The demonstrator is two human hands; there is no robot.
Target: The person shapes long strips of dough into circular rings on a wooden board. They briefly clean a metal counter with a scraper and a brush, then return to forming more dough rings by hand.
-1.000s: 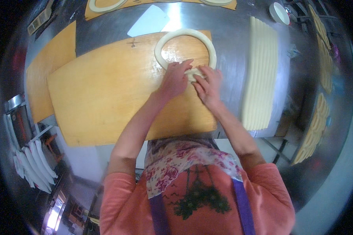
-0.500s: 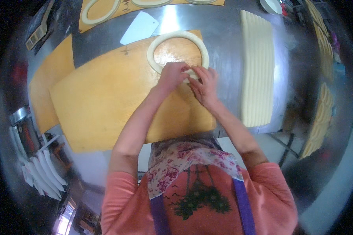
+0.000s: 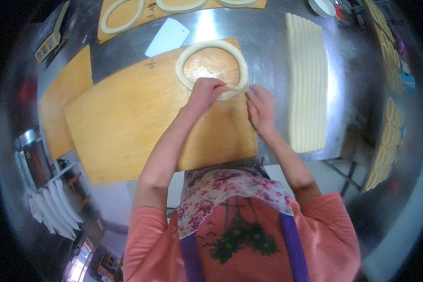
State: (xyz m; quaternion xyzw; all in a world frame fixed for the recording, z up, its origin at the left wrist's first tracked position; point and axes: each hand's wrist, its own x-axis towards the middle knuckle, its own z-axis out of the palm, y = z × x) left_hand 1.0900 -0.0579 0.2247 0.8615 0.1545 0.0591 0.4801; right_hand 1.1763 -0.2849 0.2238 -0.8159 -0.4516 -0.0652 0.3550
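Observation:
A ring of pale dough (image 3: 243, 70) lies at the far right of a wooden board (image 3: 145, 127). At the ring's near side, my left hand (image 3: 204, 95) is closed in a pinch on the dough, where two ends appear to overlap. My fingers partly cover that spot. My right hand (image 3: 262, 109) is off the ring, just to its right over the board's edge. Its fingers are loosely curled, with the thumb apart from them, and I see nothing held there.
Long dough strips (image 3: 307, 84) lie side by side on the metal table to the right. Beyond the board are a white scraper (image 3: 168, 38) and more dough rings on another board. A bare board (image 3: 63, 105) is at left; a white bowl (image 3: 322, 6) stands far right.
My right hand has let go of the dough and moved right, away from the ring. The left hand stays at the ring's near side, still pinching.

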